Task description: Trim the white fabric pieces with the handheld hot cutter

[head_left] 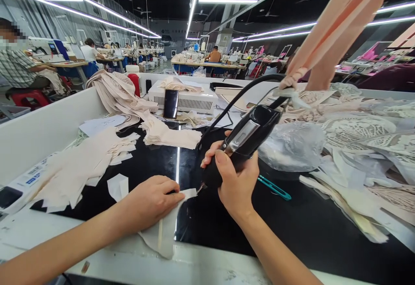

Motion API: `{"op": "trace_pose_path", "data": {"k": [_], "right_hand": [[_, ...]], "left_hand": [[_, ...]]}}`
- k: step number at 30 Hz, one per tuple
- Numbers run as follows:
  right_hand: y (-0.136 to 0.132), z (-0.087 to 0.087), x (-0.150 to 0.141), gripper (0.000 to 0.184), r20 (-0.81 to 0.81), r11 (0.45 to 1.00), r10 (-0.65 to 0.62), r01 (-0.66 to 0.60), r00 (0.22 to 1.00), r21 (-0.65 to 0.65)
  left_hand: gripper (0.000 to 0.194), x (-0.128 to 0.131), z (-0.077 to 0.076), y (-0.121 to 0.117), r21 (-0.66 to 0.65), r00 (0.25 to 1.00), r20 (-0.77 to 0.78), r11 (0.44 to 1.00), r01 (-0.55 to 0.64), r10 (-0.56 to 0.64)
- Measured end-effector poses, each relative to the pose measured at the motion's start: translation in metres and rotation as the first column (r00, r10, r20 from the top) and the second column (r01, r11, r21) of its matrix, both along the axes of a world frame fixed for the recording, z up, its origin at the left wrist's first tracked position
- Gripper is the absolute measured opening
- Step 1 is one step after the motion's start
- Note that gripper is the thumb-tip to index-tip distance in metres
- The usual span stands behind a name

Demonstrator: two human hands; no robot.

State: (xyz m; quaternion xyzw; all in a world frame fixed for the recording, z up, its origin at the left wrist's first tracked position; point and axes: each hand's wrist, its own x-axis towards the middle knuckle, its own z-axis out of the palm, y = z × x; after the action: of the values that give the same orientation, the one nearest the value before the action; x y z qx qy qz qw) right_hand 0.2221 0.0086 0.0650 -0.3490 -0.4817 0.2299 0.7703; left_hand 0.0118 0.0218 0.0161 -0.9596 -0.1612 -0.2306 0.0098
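My right hand [234, 181] is wrapped round a black corded hand tool [246, 138], its tip down at the edge of a pale fabric piece [164, 233] on the black tabletop [308, 224]. My left hand [152, 198] lies on that fabric piece with fingers curled, pressing it down just left of the tool's tip. The tool's black cable [233, 99] loops up and back over the table.
Stacks of beige fabric pieces [84, 164] lie left, lace pieces [359, 133] and a clear plastic bag [292, 146] right. A teal clip [275, 187] lies near my right hand. A white box [188, 97] and a phone [170, 103] stand behind. Other people sit at distant tables.
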Motion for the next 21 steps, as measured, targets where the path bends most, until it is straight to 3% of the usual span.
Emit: {"op": "trace_pose_path", "data": {"k": [11,21], "right_hand": [[-0.004,0.002,0.004,0.045,0.022,1.0,-0.002,0.002,1.0,-0.003],[0.008,0.01,-0.012,0.051,-0.076,1.0,0.011,-0.013,0.997,-0.027]], "left_hand": [[0.026,-0.006,-0.013,-0.009,-0.058,0.991,0.125,0.997,-0.048,0.055],[0.024,-0.001,-0.016,-0.01,-0.072,0.987,0.151,0.997,-0.039,0.049]]}}
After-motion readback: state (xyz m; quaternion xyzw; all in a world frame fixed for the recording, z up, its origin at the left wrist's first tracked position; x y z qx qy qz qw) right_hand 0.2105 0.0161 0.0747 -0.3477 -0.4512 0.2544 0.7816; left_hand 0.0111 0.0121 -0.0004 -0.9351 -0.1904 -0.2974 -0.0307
